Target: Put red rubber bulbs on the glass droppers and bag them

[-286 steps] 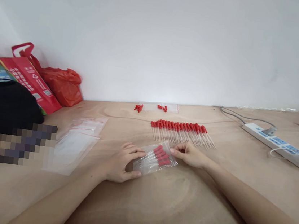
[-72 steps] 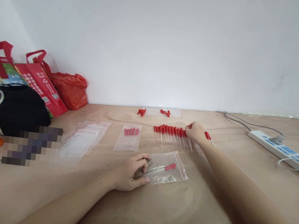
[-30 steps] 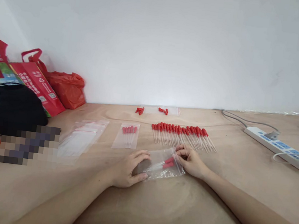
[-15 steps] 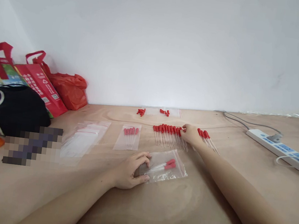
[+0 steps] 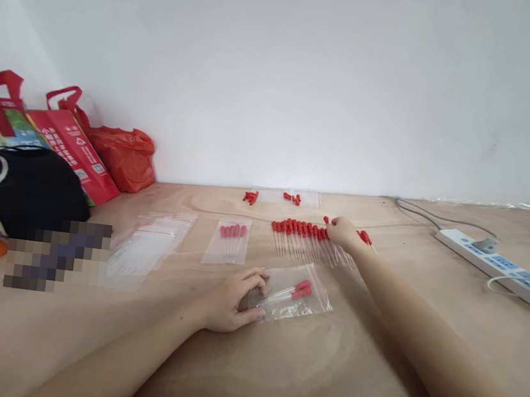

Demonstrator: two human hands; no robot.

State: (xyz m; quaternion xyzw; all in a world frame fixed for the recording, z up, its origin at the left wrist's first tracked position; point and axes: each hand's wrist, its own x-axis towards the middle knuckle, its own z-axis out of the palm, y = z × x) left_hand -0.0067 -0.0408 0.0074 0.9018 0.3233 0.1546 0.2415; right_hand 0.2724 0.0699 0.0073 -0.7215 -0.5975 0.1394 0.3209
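Under the curled fingertips and thumb of my left hand lies the closed end of a clear zip-lock bag, held against the table. Inside it are a few glass droppers with red rubber bulbs. My right hand is closed in a pinch over a row of droppers. One red bulb sticks up beside its fingertips, above the row; its glass tube is mostly hidden. The hand covers part of the row. Left of the row, another clear bag holds several droppers side by side.
A stack of flat clear bags lies to the left. Loose red bulbs and a clear bag lie near the wall. A power strip with cables is at right; shopping bags and a black bag stand at left.
My right hand has shifted slightly right and up, and a dropper's red bulb now rises above the row at its fingertips. My left hand and the bag have stayed put.
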